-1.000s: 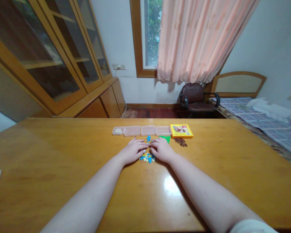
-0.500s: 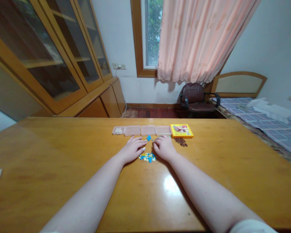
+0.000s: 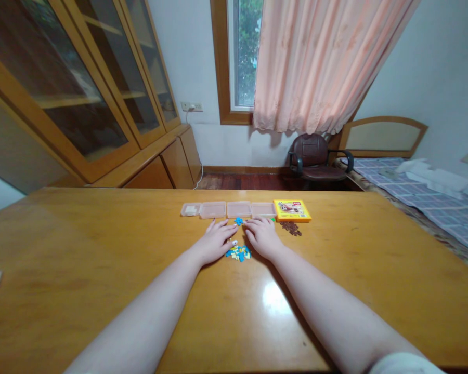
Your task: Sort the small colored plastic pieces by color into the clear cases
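Note:
My left hand [image 3: 215,241] rests palm down on the wooden table, fingers spread, its thumb at the upper left edge of a mixed pile of small blue, yellow and cream building bricks [image 3: 239,253]. Opposite it, my right hand [image 3: 263,236] lies low over the table with its fingers stretched forward and slightly bent. Its index fingertip is beside a small cluster of blue bricks [image 3: 238,222]. Neither hand shows anything in its grasp, though what lies under the palms is hidden. A pile of brown bricks [image 3: 291,228] is to the right of my right hand.
Clear shallow plastic trays [image 3: 213,210] stand in a row beyond my hands. At the row's right end is a yellow box [image 3: 291,210]. A bit of green [image 3: 273,219] shows near my right fingers. Past the table are a brown chair [image 3: 315,156] and a bed.
My right fingers have moved slightly left, toward the small blue cluster. My left thumb has shifted a little to the right over the mixed pile's edge.

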Motion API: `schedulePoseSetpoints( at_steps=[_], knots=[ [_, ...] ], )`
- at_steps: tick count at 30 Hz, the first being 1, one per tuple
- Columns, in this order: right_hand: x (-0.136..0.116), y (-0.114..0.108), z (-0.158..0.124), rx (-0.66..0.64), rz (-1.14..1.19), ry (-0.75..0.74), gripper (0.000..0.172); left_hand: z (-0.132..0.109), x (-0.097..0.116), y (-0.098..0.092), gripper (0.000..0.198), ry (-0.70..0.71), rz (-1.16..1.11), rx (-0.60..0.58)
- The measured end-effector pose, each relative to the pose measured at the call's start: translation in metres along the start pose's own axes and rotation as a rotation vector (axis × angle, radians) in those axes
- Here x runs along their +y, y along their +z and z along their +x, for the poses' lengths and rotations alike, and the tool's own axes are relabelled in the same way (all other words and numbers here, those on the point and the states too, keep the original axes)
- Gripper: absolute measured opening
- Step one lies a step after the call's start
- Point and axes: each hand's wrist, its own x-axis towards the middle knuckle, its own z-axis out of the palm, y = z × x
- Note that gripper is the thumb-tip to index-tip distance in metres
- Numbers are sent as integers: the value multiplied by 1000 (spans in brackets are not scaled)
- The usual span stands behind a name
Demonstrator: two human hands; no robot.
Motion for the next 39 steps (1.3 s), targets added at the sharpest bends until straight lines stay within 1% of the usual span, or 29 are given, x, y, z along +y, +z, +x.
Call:
schedulePoseSetpoints(
  at_steps=[2,6,10,12,14,17,20,23,25,26,27,28,31,32,33,34,36,39],
  knots=[
    [0,-3,0,14,28,-23,27,-1,-2,-4,40,36,-2,44],
    [1,-7,-1,-86,69,-89,27,-4,-1,-13,27,138,-44,72],
    [0,-11,-2,-181,110,-45,33,-9,5,-22,25,121,-48,66],
    [0,-13,-3,-243,156,-63,36,-12,9,-26,22,111,-70,1],
    [-1,-13,-3,-293,201,-86,37,-16,14,-28,18,106,-101,-102],
    [-1,-11,-4,-332,234,-101,36,-19,19,-26,15,99,-119,-214],
    [0,-8,-3,-307,222,-109,35,-16,21,-21,17,103,-143,-232],
    [2,-6,-1,-227,190,-78,36,-13,22,-20,22,108,-145,-182],
    [3,-6,0,-199,181,-39,38,-13,23,-20,23,104,-158,-145],
    [3,-6,0,-196,180,-20,40,-14,24,-20,22,101,-190,-150],
    [3,-7,0,-197,181,-3,41,-15,25,-20,22,94,-252,-182],
    [3,-7,0,-198,182,10,41,-16,26,-19,21,79,-344,-244],
    [4,-6,0,-185,197,25,43,-19,32,-13,28,27,-675,-501],
    [4,-6,0,-173,201,28,43,-19,34,-11,33,27,-756,-552],
    [4,-6,0,-158,205,32,43,-19,35,-9,37,40,-807,-569],
    [5,-5,0,-142,205,39,42,-18,36,-8,42,59,-833,-557],
    [5,-4,1,-118,200,57,41,-15,36,-5,47,76,-833,-488],
    [6,-2,2,-101,192,87,40,-11,31,-1,46,45,-782,-377]
  ],
)
